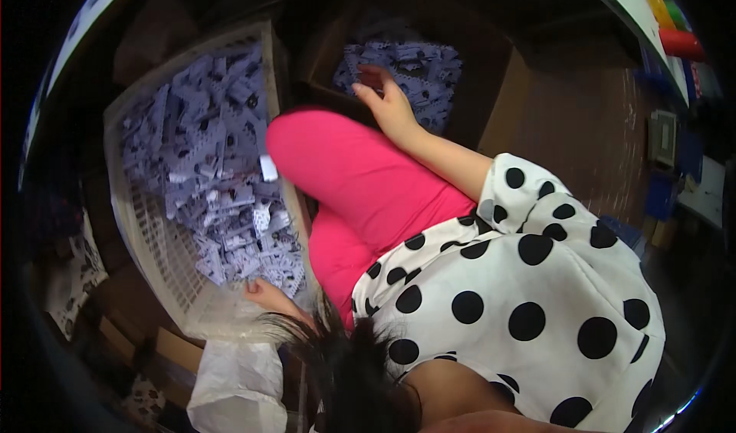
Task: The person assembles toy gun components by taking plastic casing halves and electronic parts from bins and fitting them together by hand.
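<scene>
The left hand (264, 295) rests in the white slatted crate (153, 241) (finger state indeterminate) touching lilac plastic parts (215, 172). The right hand (387, 100), fingers apart, reaches over parts in the cardboard box (498, 96).

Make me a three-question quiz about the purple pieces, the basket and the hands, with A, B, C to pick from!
1. Where is the right hand?
A. over the cardboard box of purple pieces
B. on the floor
C. inside a white bag

2. What colour is the basket?
A. red
B. white
C. black

3. How is the right hand?
A. a closed fist
B. gripping a cup
C. open, fingers spread

Answers: 1 A, it reaches to the box's pile. 2 B, its lattice wall is white. 3 C, the fingers are apart. The left hand rests at the basket's near end.
</scene>
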Available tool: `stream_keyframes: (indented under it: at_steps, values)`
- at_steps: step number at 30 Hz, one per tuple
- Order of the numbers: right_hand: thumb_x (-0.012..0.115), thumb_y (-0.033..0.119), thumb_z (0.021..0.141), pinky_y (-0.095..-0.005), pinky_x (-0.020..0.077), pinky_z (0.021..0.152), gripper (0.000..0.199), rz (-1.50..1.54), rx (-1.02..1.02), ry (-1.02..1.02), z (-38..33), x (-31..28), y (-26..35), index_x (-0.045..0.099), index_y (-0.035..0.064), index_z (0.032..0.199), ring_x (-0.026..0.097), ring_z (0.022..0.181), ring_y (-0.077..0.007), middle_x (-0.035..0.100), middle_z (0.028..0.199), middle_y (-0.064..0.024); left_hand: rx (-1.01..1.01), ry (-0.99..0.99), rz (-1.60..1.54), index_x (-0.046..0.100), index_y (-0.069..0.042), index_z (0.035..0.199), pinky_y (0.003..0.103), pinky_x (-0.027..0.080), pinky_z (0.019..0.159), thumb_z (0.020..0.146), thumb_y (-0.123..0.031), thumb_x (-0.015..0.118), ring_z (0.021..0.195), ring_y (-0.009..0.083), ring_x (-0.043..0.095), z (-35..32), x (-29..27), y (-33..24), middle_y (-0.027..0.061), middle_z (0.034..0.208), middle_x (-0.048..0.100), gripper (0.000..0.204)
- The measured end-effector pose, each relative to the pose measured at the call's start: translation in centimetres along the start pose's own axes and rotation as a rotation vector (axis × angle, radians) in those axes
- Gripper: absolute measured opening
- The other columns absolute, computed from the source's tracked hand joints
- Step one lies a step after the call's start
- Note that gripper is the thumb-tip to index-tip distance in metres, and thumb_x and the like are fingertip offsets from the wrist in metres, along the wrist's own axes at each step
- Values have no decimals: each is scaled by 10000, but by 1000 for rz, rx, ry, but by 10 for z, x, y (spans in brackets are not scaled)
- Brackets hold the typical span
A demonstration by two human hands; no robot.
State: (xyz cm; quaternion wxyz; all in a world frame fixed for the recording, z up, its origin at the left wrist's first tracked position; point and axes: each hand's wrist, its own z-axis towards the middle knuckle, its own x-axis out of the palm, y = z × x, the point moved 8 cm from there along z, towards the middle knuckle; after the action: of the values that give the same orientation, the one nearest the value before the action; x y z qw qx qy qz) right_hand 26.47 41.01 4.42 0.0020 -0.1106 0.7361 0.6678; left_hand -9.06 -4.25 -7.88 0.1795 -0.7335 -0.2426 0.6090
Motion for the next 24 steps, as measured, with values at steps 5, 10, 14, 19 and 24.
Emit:
stream_keyframes:
  at_steps: [5, 10, 14, 19, 24]
  values:
    - [698, 264, 731, -353, 483, 793, 510, -367, 604, -481, 41, -116, -278, 546, 47, 1166, 630, 823, -289, 643, 982, -165, 580, 436, -460, 450, -1, 1200, 300, 438, 847, 876, -51, 552, 941, 201, 555, -150, 21, -282, 150, 1026, 576, 342]
    - [650, 351, 740, -379, 488, 798, 453, -498, 542, -273, 64, -121, -336, 629, 10, 1038, 642, 824, -306, 663, 919, -179, 1017, 863, -233, 483, -15, 1178, 401, 346, 1001, 797, -30, 619, 1071, 251, 516, -285, 86, -376, 113, 1108, 556, 404]
    - [601, 507, 767, -378, 438, 896, 644, -221, 616, -174, 113, -73, -391, 555, 16, 1181, 586, 1018, -332, 596, 1124, -208, 1467, 624, 158, 544, -40, 1129, 460, 301, 1017, 800, -82, 580, 1090, 273, 514, -339, 94, -423, 116, 1082, 573, 334]
    - [564, 564, 799, -360, 355, 988, 759, -62, 910, 50, 100, 21, -310, 413, 46, 1334, 520, 1121, -344, 513, 1254, -221, 1413, 608, 213, 599, -91, 1058, 478, 286, 1017, 787, -136, 566, 1087, 270, 516, -309, 103, -410, 65, 1074, 604, 277]
    - [608, 613, 739, -367, 346, 995, 923, -654, 872, 150, 133, -38, -426, 356, -48, 1331, 516, 1125, -352, 545, 1210, -218, 1411, 714, 144, 642, -117, 1002, 464, 262, 1027, 761, -119, 545, 1099, 253, 510, -338, 123, -425, 39, 1085, 608, 260]
